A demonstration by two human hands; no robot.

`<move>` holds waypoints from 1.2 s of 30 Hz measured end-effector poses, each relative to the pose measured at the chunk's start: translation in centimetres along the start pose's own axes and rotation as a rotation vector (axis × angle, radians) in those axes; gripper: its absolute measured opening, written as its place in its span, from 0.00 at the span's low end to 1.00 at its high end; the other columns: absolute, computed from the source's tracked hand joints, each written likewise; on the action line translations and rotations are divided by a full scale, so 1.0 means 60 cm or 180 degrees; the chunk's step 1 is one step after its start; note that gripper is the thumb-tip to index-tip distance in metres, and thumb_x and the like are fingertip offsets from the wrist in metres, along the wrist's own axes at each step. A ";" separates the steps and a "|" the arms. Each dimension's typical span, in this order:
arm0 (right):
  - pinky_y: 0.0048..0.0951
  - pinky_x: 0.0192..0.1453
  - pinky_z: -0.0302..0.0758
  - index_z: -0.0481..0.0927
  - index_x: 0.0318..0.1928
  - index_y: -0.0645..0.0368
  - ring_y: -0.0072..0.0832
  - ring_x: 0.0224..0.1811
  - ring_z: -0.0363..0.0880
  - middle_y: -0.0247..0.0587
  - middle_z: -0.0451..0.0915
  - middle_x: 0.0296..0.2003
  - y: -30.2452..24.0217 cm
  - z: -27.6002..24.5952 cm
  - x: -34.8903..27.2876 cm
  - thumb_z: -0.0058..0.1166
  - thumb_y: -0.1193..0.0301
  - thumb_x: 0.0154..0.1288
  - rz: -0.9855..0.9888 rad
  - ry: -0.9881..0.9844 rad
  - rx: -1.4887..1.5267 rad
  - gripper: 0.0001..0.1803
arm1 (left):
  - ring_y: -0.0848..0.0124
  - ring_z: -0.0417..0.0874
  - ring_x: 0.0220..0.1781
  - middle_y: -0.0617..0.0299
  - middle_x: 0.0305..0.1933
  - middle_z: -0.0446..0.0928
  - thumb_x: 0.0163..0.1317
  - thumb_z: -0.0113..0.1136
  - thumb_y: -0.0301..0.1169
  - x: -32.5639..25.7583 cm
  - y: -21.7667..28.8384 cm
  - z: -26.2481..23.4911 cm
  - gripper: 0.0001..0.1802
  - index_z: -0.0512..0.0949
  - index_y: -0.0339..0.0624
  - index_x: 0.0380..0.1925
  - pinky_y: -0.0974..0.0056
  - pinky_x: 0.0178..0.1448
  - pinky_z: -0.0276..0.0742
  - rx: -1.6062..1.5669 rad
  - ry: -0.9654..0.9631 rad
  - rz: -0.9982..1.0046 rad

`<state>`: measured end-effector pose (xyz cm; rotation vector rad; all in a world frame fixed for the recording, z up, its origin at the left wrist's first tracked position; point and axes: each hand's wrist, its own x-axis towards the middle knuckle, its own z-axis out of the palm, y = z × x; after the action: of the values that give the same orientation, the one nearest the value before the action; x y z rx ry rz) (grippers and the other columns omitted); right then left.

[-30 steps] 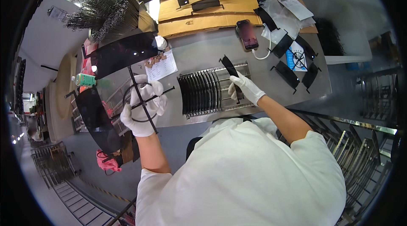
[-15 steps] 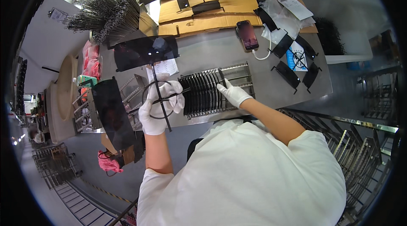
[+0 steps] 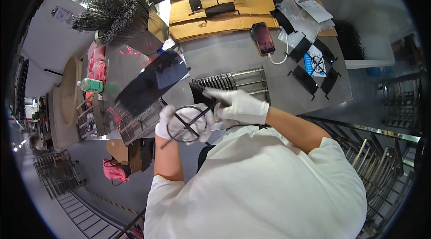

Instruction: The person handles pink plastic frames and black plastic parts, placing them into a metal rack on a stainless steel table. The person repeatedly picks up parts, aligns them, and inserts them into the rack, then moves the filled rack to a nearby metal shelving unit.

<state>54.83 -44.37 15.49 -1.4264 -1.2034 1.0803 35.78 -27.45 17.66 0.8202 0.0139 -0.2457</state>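
My left hand [image 3: 168, 120], white-gloved, is closed on a black wire frame with a ring and crossed rods [image 3: 187, 123]. A large dark curved panel [image 3: 150, 84] extends from the frame up and to the left, blurred by motion. Close beside the ring, my gloved right hand [image 3: 240, 106] has its fingers closed on another black panel [image 3: 203, 94], also smeared. Whether that panel is joined to the frame cannot be made out. Behind my right hand, a metal rack [image 3: 251, 77] holds several black curved panels upright in a row, partly hidden by the hand.
A charging phone [image 3: 262, 38] lies on the metal table [image 3: 215, 52]. Black panel assemblies rest on the cardboard [image 3: 179, 32] and beside the clipboard [image 3: 314, 8]. A bundle of wire frames [image 3: 112, 14] stands at far left, near a green-labelled bottle [image 3: 92, 85]. Another metal rack [image 3: 139, 127] sits beside my left hand.
My right hand has moved left from the rack to the wire frame, with a panel at its fingers. The frame has turned clockwise and come nearer to my body in my left hand.
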 end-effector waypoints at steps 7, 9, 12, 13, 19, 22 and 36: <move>0.27 0.27 0.78 0.61 0.78 0.53 0.23 0.20 0.77 0.37 0.79 0.28 0.102 -0.066 -0.042 0.48 0.62 0.77 0.1456 0.1063 0.1414 0.32 | 0.58 0.82 0.29 0.43 0.40 0.80 0.54 0.51 0.80 -0.066 0.017 -0.048 0.61 0.72 0.21 0.54 0.69 0.17 0.69 -0.0353 0.0642 0.0376; 0.28 0.28 0.77 0.65 0.74 0.50 0.23 0.22 0.78 0.35 0.80 0.27 0.154 -0.069 -0.060 0.45 0.51 0.79 0.1581 0.1026 0.1434 0.30 | 0.57 0.81 0.27 0.45 0.36 0.79 0.53 0.47 0.84 -0.063 0.035 -0.045 0.63 0.72 0.21 0.50 0.70 0.15 0.67 -0.0198 0.0508 0.0579; 0.28 0.30 0.77 0.70 0.68 0.49 0.22 0.26 0.80 0.34 0.82 0.28 0.245 -0.050 -0.064 0.44 0.47 0.79 0.1293 0.1207 0.0672 0.28 | 0.58 0.81 0.27 0.50 0.29 0.75 0.53 0.44 0.85 -0.060 0.029 -0.039 0.64 0.71 0.20 0.50 0.67 0.15 0.67 -0.0043 0.0829 0.0473; 0.28 0.29 0.77 0.74 0.64 0.49 0.22 0.30 0.81 0.33 0.83 0.28 0.213 -0.048 -0.063 0.42 0.42 0.78 0.1669 0.1107 0.0806 0.29 | 0.55 0.80 0.30 0.46 0.38 0.77 0.55 0.45 0.83 -0.058 0.027 -0.043 0.62 0.72 0.21 0.51 0.61 0.24 0.71 -0.0227 0.0644 0.0500; 0.30 0.29 0.83 0.63 0.75 0.54 0.29 0.25 0.84 0.46 0.86 0.34 0.236 -0.019 -0.034 0.41 0.40 0.77 0.2235 0.0441 0.0583 0.39 | 0.52 0.81 0.31 0.41 0.44 0.79 0.57 0.43 0.82 -0.036 0.030 -0.057 0.61 0.74 0.24 0.54 0.58 0.30 0.74 0.0026 0.0237 0.0430; 0.43 0.37 0.84 0.58 0.78 0.56 0.44 0.31 0.87 0.56 0.87 0.38 0.278 -0.029 -0.040 0.36 0.36 0.77 0.1852 0.0454 -0.0309 0.44 | 0.63 0.81 0.24 0.42 0.31 0.81 0.55 0.38 0.85 -0.019 0.029 -0.027 0.64 0.74 0.22 0.50 0.69 0.18 0.69 0.0333 0.0729 0.0337; 0.46 0.74 0.68 0.53 0.79 0.67 0.54 0.74 0.66 0.64 0.65 0.72 0.153 -0.028 0.004 0.55 0.42 0.70 0.1040 0.0806 -0.3197 0.52 | 0.70 0.74 0.13 0.32 0.30 0.82 0.66 0.22 0.79 0.053 -0.016 -0.021 0.61 0.73 0.22 0.50 0.72 0.14 0.65 -0.0172 0.0917 -0.0559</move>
<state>57.95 -44.96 6.69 -2.5015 -1.4180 0.4279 38.77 -27.82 15.77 0.7958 0.3626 -0.2895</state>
